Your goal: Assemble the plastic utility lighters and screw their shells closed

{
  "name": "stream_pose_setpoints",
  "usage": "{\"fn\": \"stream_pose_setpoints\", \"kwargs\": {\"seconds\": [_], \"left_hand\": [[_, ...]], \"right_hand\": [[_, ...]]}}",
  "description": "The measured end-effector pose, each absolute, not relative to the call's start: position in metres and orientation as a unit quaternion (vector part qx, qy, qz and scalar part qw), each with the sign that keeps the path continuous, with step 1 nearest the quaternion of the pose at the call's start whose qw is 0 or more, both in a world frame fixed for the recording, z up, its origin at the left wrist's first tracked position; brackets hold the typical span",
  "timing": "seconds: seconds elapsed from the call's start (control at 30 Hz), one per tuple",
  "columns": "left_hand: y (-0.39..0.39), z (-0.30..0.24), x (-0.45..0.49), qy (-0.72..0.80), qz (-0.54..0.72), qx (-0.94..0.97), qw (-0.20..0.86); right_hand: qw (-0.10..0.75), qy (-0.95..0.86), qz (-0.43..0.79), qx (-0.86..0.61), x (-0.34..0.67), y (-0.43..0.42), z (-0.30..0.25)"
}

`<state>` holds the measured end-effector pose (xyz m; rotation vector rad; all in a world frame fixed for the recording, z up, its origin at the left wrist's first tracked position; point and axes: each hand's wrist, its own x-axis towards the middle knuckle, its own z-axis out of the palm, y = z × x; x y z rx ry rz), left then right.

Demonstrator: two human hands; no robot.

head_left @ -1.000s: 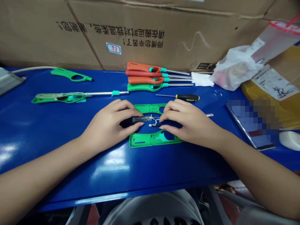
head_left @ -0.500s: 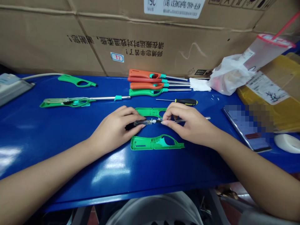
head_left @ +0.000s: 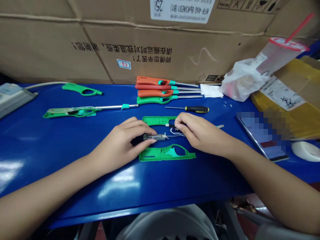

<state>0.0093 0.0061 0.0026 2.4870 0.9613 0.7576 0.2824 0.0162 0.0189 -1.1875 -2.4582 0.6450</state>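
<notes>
On the glossy blue tabletop (head_left: 120, 203), between ribbed green plastic near shell half (head_left: 155, 155) and far shell half (head_left: 157, 120): clear boxy fuel tank (head_left: 154, 137), left end between thumb and fingertips of my left hand (head_left: 125, 140). My right hand (head_left: 197, 133) has thumb and index pinched on slim black igniter (head_left: 171, 126), white-tipped, just beyond the tank's right end. Thin white wires (head_left: 175, 133) loop below it. Near half lies hollow side up, smooth teal trigger (head_left: 172, 152) inside

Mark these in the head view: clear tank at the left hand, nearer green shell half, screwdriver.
Clear tank (head_left: 158, 137): head view, middle of its body.
Green shell half (head_left: 159, 153): head view, inner face.
Screwdriver (head_left: 192, 109): head view, black handle.
</notes>
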Motion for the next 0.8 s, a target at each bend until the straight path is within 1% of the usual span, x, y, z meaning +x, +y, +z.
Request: {"fn": "stream_pose_setpoints", "kwargs": {"seconds": [0.1, 0.2, 0.3, 0.43, 0.63, 0.7, 0.8], "left_hand": [[-0.001, 0.009, 0.009, 0.338, 0.273, 0.878, 0.203], [-0.007, 0.012, 0.009, 0.332, 0.283, 0.877, 0.199], [-0.011, 0.015, 0.012, 0.333, 0.285, 0.876, 0.200], [-0.016, 0.017, 0.014, 0.331, 0.284, 0.870, 0.230], [-0.020, 0.015, 0.011, 0.289, 0.301, 0.890, 0.185], [-0.020, 0.016, 0.009, 0.286, 0.293, 0.891, 0.198], [-0.018, 0.017, 0.009, 0.278, 0.284, 0.884, 0.247]], "right_hand": [[0.177, -0.849, 0.247, -0.432, 0.286, 0.015, 0.024], [0.185, -0.839, 0.273, -0.433, 0.290, 0.013, 0.032], [0.178, -0.838, 0.290, -0.427, 0.292, 0.010, 0.038], [0.175, -0.842, 0.297, -0.416, 0.292, 0.006, 0.041], [0.177, -0.848, 0.310, -0.392, 0.292, 0.003, 0.042], [0.171, -0.844, 0.322, -0.392, 0.292, 0.003, 0.042], [0.155, -0.844, 0.332, -0.391, 0.292, 0.002, 0.043]]}}
